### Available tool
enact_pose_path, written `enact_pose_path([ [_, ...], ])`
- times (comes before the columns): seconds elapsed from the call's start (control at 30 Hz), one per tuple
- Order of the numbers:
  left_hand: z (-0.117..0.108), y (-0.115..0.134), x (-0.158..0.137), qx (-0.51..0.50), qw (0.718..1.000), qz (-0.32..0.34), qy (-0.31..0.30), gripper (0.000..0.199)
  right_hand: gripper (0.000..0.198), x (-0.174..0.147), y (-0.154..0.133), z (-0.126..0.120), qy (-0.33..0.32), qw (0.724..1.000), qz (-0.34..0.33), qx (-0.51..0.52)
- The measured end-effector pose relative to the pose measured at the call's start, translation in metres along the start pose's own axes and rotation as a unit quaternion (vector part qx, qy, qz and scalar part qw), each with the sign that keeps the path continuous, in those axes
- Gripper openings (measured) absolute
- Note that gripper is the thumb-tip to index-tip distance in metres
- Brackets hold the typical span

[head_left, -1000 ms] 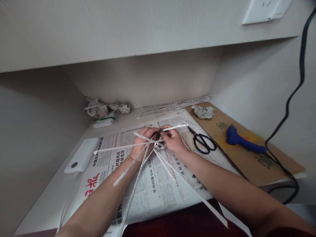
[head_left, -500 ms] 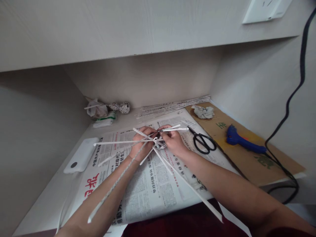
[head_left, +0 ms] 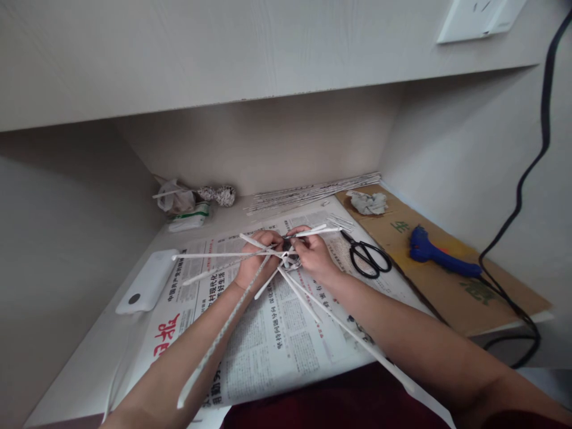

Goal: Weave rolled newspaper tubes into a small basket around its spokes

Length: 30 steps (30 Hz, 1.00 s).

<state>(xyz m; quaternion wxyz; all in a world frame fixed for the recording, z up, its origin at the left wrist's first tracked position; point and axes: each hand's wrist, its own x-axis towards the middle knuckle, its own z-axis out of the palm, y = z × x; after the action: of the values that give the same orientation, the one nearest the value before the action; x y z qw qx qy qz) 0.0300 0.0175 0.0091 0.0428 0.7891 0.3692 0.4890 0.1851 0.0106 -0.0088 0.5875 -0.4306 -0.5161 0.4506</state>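
Note:
Between my two hands is a small weaving of rolled paper sticks [head_left: 292, 260], its long white ends fanning out to the left, right and toward me. My left hand [head_left: 258, 260] is closed on the weaving's left side, fingertips pinching near its far edge. From the right, my right hand [head_left: 313, 253] grips it with thumb and bent fingers, close to two sticks that point right. The fingertips of both hands nearly meet, and they partly hide the woven middle. Under the hands lies a printed newspaper sheet [head_left: 286, 339].
Black-handled scissors [head_left: 369, 259] lie right of my right hand. A blue glue gun [head_left: 442, 255] and crumpled paper [head_left: 369, 202] rest on cardboard [head_left: 402, 238]. Paper sticks [head_left: 313, 193] lie at the back. A white power bank [head_left: 147, 281] with a cable is at left; a plastic bag [head_left: 176, 198] stands behind.
The weaving has turned slightly, its long near ends shifting a little to the right. Both hands keep their grip in nearly the same place.

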Motion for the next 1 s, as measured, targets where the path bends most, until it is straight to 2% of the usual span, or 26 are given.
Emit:
enact_pose_path([
  [0.17,-0.001,0.0,0.0,-0.011,1.0,-0.022,-0.002,0.003,0.016,-0.001,-0.005,0.0,-0.018,1.0,0.001,-0.004],
  [0.33,-0.005,0.002,0.003,0.012,0.999,-0.047,0.018,0.007,0.024,-0.001,-0.009,-0.002,0.02,0.997,0.029,-0.063],
  [0.43,-0.008,0.0,0.006,0.017,0.997,-0.076,0.031,0.01,0.019,-0.003,-0.018,-0.006,0.028,0.99,-0.02,-0.135],
  [0.53,-0.009,-0.003,0.007,0.022,0.996,-0.085,0.032,0.008,0.012,-0.006,-0.03,-0.009,-0.024,0.961,-0.139,-0.237],
  [0.63,-0.01,-0.002,0.008,0.019,0.995,-0.097,0.033,0.007,0.022,-0.01,-0.039,-0.01,-0.075,0.92,-0.225,-0.313],
  [0.77,-0.014,0.005,0.01,0.025,0.993,-0.11,0.03,0.009,0.016,-0.013,-0.047,-0.011,-0.101,0.896,-0.229,-0.366],
  [0.83,-0.016,0.008,0.011,0.035,0.993,-0.107,0.019,0.009,0.021,-0.014,-0.05,-0.011,-0.117,0.885,-0.218,-0.394],
  [0.93,-0.015,0.009,0.011,0.05,0.993,-0.103,0.017,0.008,0.03,-0.016,-0.054,-0.012,-0.149,0.855,-0.219,-0.447],
  [1.0,-0.014,0.009,0.01,0.056,0.994,-0.097,0.017,0.008,0.023,-0.018,-0.056,-0.013,-0.164,0.835,-0.229,-0.473],
])
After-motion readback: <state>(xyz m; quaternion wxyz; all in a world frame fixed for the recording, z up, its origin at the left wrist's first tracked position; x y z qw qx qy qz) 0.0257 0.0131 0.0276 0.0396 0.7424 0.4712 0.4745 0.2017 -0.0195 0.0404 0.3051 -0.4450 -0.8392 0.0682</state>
